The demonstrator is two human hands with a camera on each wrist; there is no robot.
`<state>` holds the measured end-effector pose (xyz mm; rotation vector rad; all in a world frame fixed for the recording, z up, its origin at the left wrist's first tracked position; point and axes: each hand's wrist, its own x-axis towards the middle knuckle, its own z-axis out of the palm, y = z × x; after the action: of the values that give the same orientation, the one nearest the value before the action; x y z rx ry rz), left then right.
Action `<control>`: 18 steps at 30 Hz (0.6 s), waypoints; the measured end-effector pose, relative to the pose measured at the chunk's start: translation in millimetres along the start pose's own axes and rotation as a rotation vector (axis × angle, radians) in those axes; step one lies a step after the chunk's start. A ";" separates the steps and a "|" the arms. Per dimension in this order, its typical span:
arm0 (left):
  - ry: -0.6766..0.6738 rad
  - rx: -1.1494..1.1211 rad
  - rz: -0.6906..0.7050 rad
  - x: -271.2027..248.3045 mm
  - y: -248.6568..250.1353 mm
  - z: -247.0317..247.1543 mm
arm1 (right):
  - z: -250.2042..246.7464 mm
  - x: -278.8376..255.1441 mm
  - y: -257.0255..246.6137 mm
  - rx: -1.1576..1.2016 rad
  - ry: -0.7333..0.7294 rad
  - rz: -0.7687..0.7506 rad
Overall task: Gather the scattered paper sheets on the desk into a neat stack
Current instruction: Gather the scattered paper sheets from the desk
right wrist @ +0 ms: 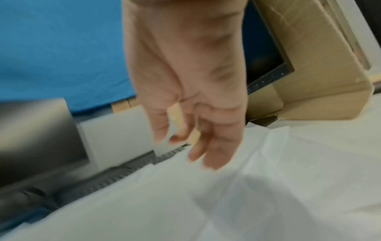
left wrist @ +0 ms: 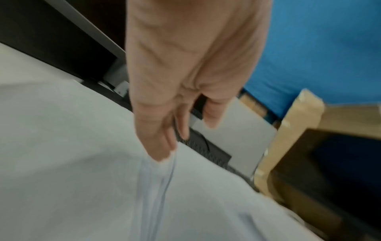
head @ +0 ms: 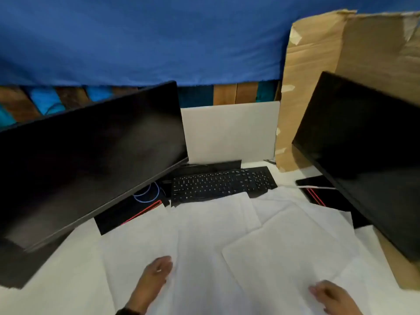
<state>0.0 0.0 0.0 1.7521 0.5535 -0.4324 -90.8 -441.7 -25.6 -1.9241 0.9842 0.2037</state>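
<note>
Both slack, nothing gripped: left hand point(head: 159, 268) seemingly grazing overlapping white paper sheets point(head: 227, 235) fanned rightward, right hand point(head: 329, 294) on opposite edge.

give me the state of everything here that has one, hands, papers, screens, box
left hand: open, fingers on the sheets
right hand: open, over the sheets, contact unclear
paper sheets: scattered, overlapping, not stacked
left monitor: dark
right monitor: dark
keyboard: near edge under paper
cardboard box: upright, top torn
</note>
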 end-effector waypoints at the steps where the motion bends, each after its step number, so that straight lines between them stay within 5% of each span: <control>1: 0.023 0.072 0.020 10.8 -0.8 7.9 | 8.6 2.2 -6.1 -0.020 0.049 0.017; 7: 0.055 0.094 -0.029 32.1 0.2 49.8 | 20.6 8.1 -30.6 0.082 0.307 0.298; 18: -0.036 0.056 0.051 56.3 3.4 52.2 | 45.8 24.3 -59.2 -0.285 0.420 0.143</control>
<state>48.0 -43.4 -41.4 1.8041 0.4742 -0.4469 -21.7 -404.2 -23.7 -2.2086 1.4356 0.0191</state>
